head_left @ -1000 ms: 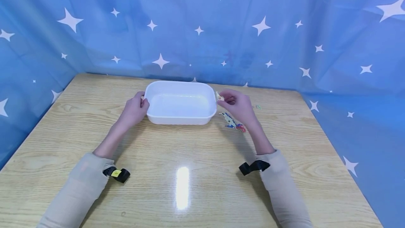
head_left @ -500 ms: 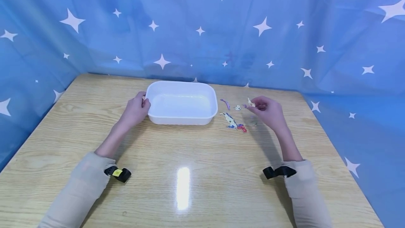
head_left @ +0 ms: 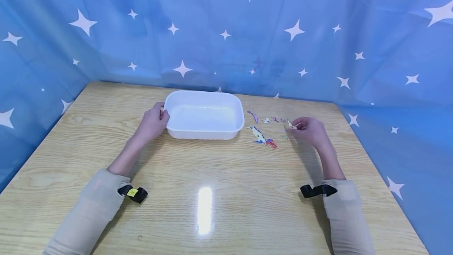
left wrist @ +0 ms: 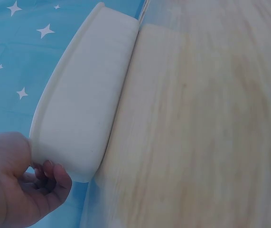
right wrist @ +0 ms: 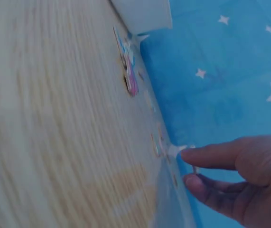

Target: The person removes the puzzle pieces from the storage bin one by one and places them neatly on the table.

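Note:
A white plastic basin point(head_left: 204, 131) stands on the wooden table, nothing inside it. My left hand point(head_left: 152, 122) grips the basin's left rim, thumb at the edge and fingers curled against the outer wall in the left wrist view. To the right, my right hand point(head_left: 309, 130) pinches a small, flat, cream-coloured irregular piece point(head_left: 291, 125) between thumb and index finger, close over the table. In the right wrist view the fingers mostly hide this piece. Between basin and right hand lie a purple strip point(head_left: 253, 117), a small whitish piece point(head_left: 266, 120) and tiny purple bits point(head_left: 275, 119).
A larger flat cut-out piece point(head_left: 260, 135), white, blue and red, lies right of the basin's front corner. Beside it is a faint pale-green piece point(head_left: 285, 138). A blue star-patterned curtain point(head_left: 226, 50) hangs behind the wooden table point(head_left: 170, 192).
My right hand has moved right, away from the basin's right rim, with the cream piece in its pinch, uncovering the small pieces on the table. My left hand keeps its grip on the rim.

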`<state>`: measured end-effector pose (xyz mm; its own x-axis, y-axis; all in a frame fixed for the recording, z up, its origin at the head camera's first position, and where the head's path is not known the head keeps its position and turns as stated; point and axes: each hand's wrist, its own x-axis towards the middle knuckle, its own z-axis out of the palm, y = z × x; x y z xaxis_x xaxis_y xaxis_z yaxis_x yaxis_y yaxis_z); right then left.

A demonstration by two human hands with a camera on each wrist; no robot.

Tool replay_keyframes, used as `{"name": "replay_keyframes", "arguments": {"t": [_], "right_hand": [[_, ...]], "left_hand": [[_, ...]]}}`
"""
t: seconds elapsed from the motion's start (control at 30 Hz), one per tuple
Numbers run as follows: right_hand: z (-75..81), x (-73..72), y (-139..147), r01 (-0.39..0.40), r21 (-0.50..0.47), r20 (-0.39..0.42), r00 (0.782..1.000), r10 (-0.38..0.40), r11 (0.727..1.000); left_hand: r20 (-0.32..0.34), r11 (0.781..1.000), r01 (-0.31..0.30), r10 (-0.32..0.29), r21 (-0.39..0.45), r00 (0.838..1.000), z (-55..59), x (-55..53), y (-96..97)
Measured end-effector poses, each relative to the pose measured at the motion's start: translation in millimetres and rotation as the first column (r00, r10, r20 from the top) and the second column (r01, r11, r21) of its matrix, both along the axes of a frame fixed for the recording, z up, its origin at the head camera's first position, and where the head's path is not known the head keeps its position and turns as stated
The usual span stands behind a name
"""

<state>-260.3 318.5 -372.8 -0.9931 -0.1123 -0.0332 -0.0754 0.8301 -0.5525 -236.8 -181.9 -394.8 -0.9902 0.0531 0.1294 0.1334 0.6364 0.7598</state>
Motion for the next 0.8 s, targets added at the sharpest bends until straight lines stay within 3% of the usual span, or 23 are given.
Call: {"name": "replay_keyframes", "arguments": {"t": [0.27,0.8], "right_hand": [[-11.1,-1.4,13,0.012,0.041,0.101,0.995,-0.016,0.999],[-10.0,1.2,25,0.010,0.038,0.107,0.994,-0.014,0.999]], "left_hand": [[-0.007,1.000,-0.004,0.004,-0.005,1.000,0.3,0.2,0.8],[-0.004,1.000,0.009,-0.009,-0.009,1.000,-7.9,-6.6,-0.4]]}}
